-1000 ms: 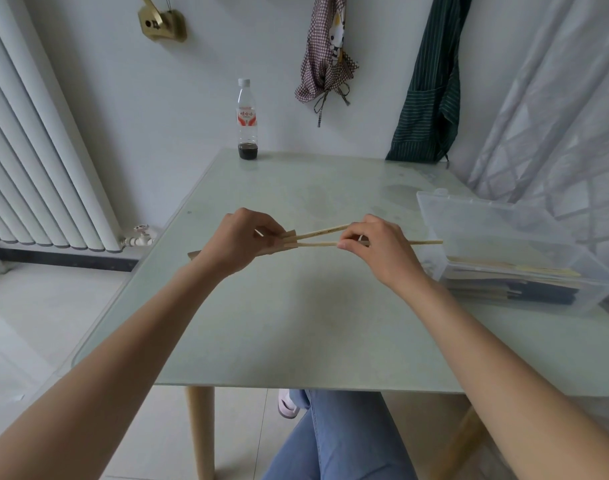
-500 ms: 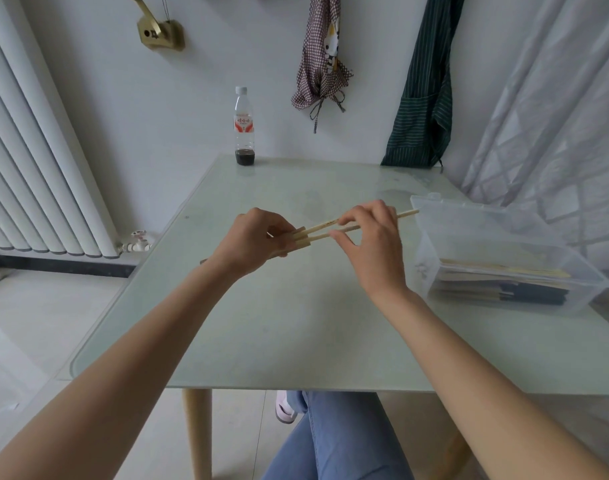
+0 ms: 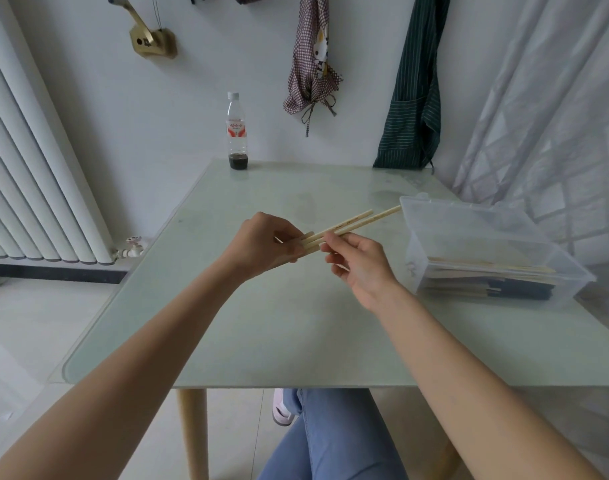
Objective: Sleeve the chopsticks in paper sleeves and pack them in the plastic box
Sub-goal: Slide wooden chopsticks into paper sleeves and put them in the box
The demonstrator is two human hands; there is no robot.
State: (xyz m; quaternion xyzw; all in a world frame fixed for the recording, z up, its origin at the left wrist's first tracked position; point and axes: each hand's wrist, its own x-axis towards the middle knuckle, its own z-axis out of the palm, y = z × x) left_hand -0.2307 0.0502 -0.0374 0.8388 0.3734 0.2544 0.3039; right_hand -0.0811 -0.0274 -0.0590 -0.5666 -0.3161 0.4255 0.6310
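Between the two hands, held above the glass table (image 3: 296, 341), is a pair of chopsticks (image 3: 351, 223): two slim, pale wooden sticks lying side by side, almost parallel, with faint printing along the shafts. Their long axis runs on a diagonal, from the left hand (image 3: 265, 244) up and away toward the person's right. The far ends sit unevenly, one reaching a little further than the other, and the longer one ends just beside the near corner of the plastic box (image 3: 573, 268). The near ends go into a tan paper sleeve (image 3: 308, 245), only a short stretch of which shows past the left fingers.

The left hand is closed around the sleeve and the stick ends inside it, knuckles up. The right hand (image 3: 362, 268) sits just right of the left one and below the sticks, pinching them near the sleeve mouth with thumb and fingertips; its other fingers are loosely curled.

Right of the right hand, the clear box rests on the table, open, with stacked sleeved chopsticks in its bottom, some pale, some dark. Beyond the left hand, a plastic bottle (image 3: 236, 133) with a little dark liquid stands at the table's far edge.
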